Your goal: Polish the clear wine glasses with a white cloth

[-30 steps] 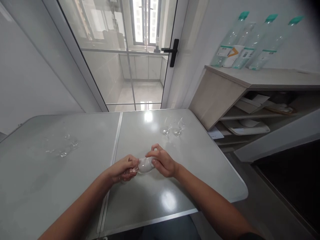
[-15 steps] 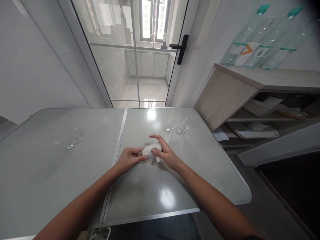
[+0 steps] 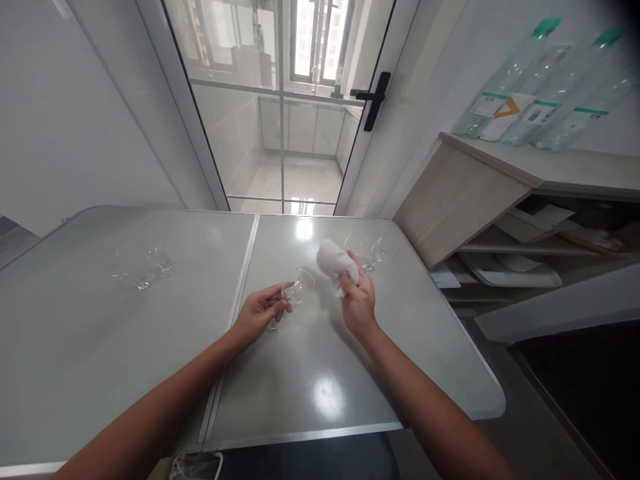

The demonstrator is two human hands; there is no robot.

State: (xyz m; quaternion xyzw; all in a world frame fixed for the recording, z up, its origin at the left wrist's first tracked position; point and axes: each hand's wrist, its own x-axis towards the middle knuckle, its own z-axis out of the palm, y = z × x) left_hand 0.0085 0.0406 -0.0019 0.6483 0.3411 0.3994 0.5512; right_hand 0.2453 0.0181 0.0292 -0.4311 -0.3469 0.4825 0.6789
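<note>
Plainly, the clear glass (image 3: 301, 288) lies between the two hands, nearer the left hand (image 3: 260, 312), whose grip is closed around its lower part. Its long axis slants: the open rim points up and away toward the right, while what looks like its foot shows just below the fingers. Whether that foot touches the counter (image 3: 280, 393) I cannot tell. The right hand (image 3: 360, 303) has its grip closed on a bunched white cloth (image 3: 334, 259), just beyond and to the right of the rim, apart from it. More glasses (image 3: 144, 285) stand well off to the left.
</note>
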